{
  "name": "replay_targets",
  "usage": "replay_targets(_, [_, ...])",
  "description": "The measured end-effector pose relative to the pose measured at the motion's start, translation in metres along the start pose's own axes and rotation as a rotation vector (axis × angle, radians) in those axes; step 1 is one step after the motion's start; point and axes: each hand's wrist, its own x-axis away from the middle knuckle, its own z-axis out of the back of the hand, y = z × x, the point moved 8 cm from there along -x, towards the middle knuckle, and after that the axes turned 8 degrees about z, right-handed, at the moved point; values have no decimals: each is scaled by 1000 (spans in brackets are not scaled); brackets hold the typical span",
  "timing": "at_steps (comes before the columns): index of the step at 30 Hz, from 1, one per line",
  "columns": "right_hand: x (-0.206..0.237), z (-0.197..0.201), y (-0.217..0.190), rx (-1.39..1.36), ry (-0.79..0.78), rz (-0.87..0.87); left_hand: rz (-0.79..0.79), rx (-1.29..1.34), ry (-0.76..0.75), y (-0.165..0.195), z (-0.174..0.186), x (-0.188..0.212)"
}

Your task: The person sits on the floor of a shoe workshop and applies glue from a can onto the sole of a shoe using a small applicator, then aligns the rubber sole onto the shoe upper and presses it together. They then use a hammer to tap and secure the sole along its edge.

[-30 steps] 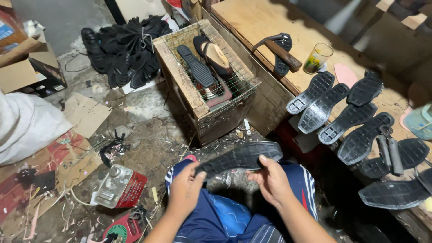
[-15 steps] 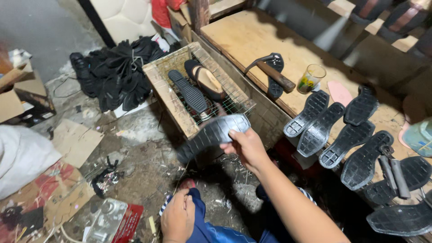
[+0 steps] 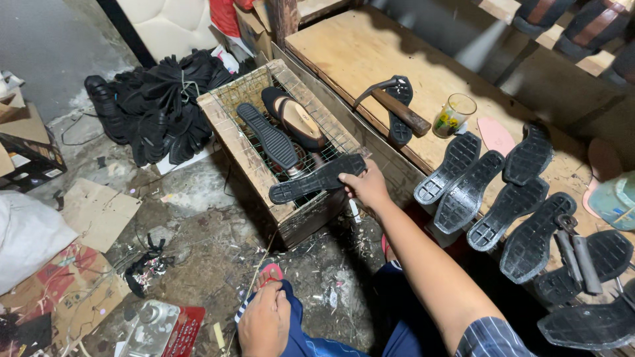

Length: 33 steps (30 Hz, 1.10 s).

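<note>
At the middle of the head view, your right hand [image 3: 368, 187] is closed around one end of a black rubber shoe sole [image 3: 317, 178], tread up, which lies across the near edge of the wire mesh top of a wooden crate [image 3: 311, 215]. On that mesh, toward eleven o'clock from the sole, rest a second black ribbed sole [image 3: 268, 135] and a black shoe with a tan insole [image 3: 297, 119], side by side. Your left hand [image 3: 264, 324] sits at six o'clock, resting palm down on your blue-clad knee [image 3: 311, 344], fingers loosely curled and holding nothing.

At ten o'clock a heap of black sole pieces [image 3: 159, 106] lies on the dirty floor [image 3: 198, 258], with flattened cardboard [image 3: 99, 211] at nine o'clock. At one o'clock the wooden table [image 3: 344, 46] carries a hammer with a wooden handle [image 3: 397, 109] laid over another black sole, and just beside it a small glass cup [image 3: 453, 114]. From three to five o'clock a row of black treaded soles [image 3: 503, 198] lies tread up along the table edge.
</note>
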Motion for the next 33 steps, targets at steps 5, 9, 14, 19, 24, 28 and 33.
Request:
replay_targets(5, [-18,21,-5,213,27,224,-22,2,16,7,-8,-2])
replay_targets(9, [-23,37,-23,617,92,315,-40,-13,5,15,-17,-10])
replay_targets(14, [-35,49,-47,529,65,238,81,24,-47,34,-37,-40])
replay_targets(19, [-15,59,-96,745,-21,425,100,80,-107,53,-43,-49])
replay_targets(24, [27,66,-118,686,-51,295,80,99,-159,45,-30,-35])
replay_targets(28, [71,45,-154,670,-53,373,-59,152,-185,11,-2,-6])
replay_targets(33, [58,17,-259,926,-42,561,-186,143,-227,-34,12,-4])
